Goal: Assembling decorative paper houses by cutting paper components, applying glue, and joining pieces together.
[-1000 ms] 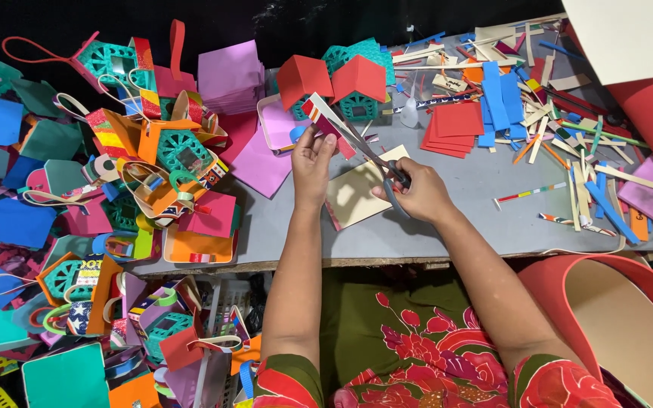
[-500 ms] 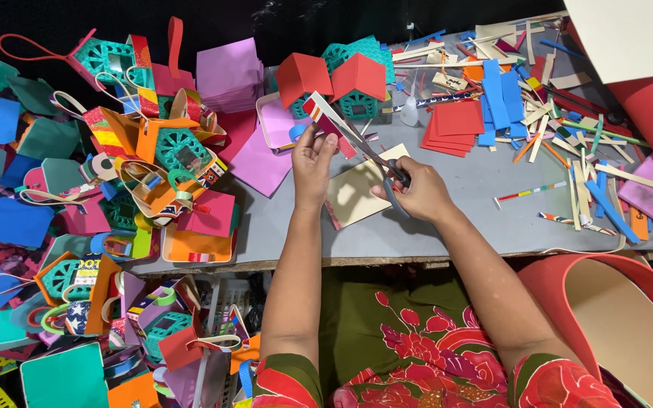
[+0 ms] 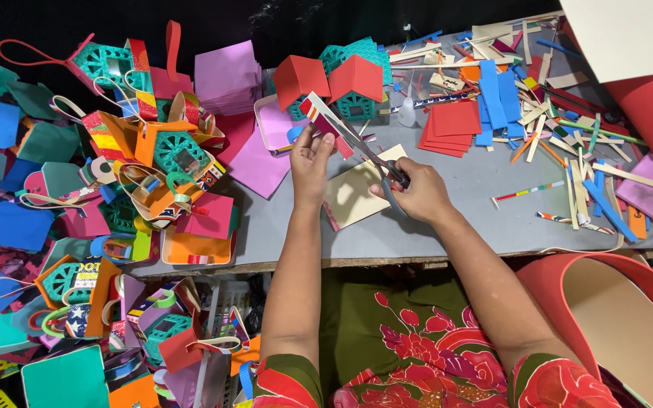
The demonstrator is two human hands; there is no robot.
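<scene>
My left hand (image 3: 311, 160) pinches a small red and pale card piece (image 3: 324, 121) above the grey table (image 3: 462, 204). My right hand (image 3: 416, 193) grips a pair of scissors (image 3: 364, 147), whose blades point up-left and meet the card piece. Under both hands lies a cream sheet of card (image 3: 353, 195) with a pink edge. Just behind stand two small paper houses with red roofs and teal lattice walls (image 3: 341, 87).
A heap of coloured paper bags and lattice boxes (image 3: 115, 174) fills the left side. Pink sheets (image 3: 228, 75) are stacked at the back. Red squares (image 3: 451, 125), blue pieces and several paper strips (image 3: 568, 151) litter the right. A large red tub (image 3: 629, 325) stands at the lower right.
Both hands stay nearly still. The scissors and the card piece shift very slightly at the blades.
</scene>
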